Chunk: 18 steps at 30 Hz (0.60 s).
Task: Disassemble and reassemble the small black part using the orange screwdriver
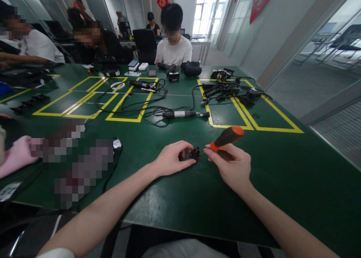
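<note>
My left hand [170, 159] rests on the green table [282, 167] and pinches a small black part [194, 153] between thumb and fingers. My right hand [232, 164] is just to the right of it and holds a screwdriver with an orange and black handle [227, 136], the handle pointing up and to the right. The screwdriver's tip end points at the small part; the shaft is hidden by my fingers.
A black and silver electric screwdriver [182, 114] with tangled cables lies beyond my hands. Yellow tape rectangles [255, 126] mark the table. More cables and black parts [228, 88] lie at far right. Other people sit at the far and left sides.
</note>
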Each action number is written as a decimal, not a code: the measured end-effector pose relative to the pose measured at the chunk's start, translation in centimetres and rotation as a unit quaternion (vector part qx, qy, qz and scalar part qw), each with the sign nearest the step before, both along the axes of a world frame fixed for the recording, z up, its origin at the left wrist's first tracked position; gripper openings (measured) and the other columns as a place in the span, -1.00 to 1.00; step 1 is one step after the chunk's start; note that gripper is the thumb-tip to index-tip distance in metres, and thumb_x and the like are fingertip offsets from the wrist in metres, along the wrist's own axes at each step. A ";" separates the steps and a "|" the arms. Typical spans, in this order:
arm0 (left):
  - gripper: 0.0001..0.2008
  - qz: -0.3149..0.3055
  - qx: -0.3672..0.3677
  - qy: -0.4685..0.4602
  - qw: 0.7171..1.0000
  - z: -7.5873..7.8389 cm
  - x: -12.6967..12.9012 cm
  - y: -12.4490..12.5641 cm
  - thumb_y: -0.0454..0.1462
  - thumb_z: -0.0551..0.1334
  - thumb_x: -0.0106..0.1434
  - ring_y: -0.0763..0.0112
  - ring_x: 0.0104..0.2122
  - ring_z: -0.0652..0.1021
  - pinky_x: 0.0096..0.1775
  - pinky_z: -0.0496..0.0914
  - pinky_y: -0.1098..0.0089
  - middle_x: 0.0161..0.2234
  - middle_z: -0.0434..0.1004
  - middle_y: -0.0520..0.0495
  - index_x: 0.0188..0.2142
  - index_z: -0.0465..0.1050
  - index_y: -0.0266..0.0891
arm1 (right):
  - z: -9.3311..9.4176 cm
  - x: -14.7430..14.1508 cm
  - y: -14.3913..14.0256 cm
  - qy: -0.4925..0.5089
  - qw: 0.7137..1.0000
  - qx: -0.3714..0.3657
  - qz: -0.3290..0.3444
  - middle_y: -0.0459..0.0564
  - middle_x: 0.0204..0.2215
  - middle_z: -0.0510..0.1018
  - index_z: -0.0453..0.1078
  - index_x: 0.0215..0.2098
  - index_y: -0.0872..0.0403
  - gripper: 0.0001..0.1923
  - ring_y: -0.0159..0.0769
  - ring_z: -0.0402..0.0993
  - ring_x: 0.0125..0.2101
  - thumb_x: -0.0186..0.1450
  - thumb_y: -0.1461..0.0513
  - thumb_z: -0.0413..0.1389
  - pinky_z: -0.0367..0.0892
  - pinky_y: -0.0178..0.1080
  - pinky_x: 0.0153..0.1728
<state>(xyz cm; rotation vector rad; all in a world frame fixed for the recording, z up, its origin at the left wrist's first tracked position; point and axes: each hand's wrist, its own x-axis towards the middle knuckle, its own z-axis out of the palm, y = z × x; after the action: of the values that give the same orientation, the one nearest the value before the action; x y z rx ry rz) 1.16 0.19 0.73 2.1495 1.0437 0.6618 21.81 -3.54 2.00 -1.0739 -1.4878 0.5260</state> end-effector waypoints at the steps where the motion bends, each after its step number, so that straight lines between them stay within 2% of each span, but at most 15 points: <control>1: -0.72 -0.001 -0.003 0.000 1.000 0.0 0.0 0.0 -0.18 0.39 0.25 0.45 -0.37 0.50 -0.32 0.36 0.42 -0.24 0.57 0.01 -0.08 0.50 -0.20 | 0.0 0.0 0.1 0.009 1.000 -0.006 -0.002 -0.04 -0.51 0.67 0.59 -0.43 0.04 -0.89 -0.28 0.54 -0.59 0.19 0.21 0.40 0.53 -0.20 -0.51; 4: -0.70 -0.004 -0.014 -0.009 1.000 0.0 -0.1 0.2 -0.19 0.40 0.25 0.46 -0.39 0.49 -0.32 0.34 0.44 -0.29 0.57 0.03 -0.06 0.51 -0.22 | -0.1 -0.3 0.3 0.042 0.999 -0.023 0.021 -0.04 -0.53 0.67 0.60 -0.40 0.06 -0.87 -0.32 0.52 -0.64 0.22 0.18 0.39 0.51 -0.24 -0.55; 9: -0.66 -0.017 -0.040 -0.018 0.999 -0.3 -0.4 0.7 -0.17 0.40 0.26 0.50 -0.44 0.45 -0.34 0.32 0.45 -0.36 0.56 0.07 -0.01 0.54 -0.25 | -0.6 -0.7 0.6 0.098 0.989 -0.040 0.101 -0.01 -0.45 0.70 0.62 -0.23 0.06 -0.83 -0.37 0.50 -0.63 0.36 0.13 0.26 0.51 -0.28 -0.58; 13: -0.65 -0.017 -0.034 -0.027 0.999 -0.4 -0.6 1.1 -0.17 0.39 0.28 0.50 -0.44 0.46 -0.33 0.33 0.45 -0.34 0.60 0.04 0.02 0.58 -0.24 | -0.4 -0.8 0.4 0.091 0.987 -0.049 0.125 -0.01 -0.44 0.69 0.60 -0.28 0.06 -0.84 -0.34 0.55 -0.57 0.34 0.13 0.28 0.56 -0.28 -0.55; 18: -0.68 -0.015 -0.024 -0.031 0.999 -0.4 -0.6 1.1 -0.19 0.38 0.27 0.50 -0.43 0.47 -0.31 0.36 0.45 -0.30 0.65 0.01 0.00 0.61 -0.22 | 0.0 -1.1 0.4 0.076 0.991 -0.029 0.107 -0.03 -0.42 0.61 0.57 -0.39 0.05 -0.84 -0.37 0.52 -0.56 0.30 0.15 0.32 0.52 -0.31 -0.61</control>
<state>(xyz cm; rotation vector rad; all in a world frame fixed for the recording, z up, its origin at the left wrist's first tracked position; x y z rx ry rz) 0.57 1.29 0.30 2.0860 0.9837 0.6797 20.73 -3.14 2.00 -0.9009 -1.4681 0.7886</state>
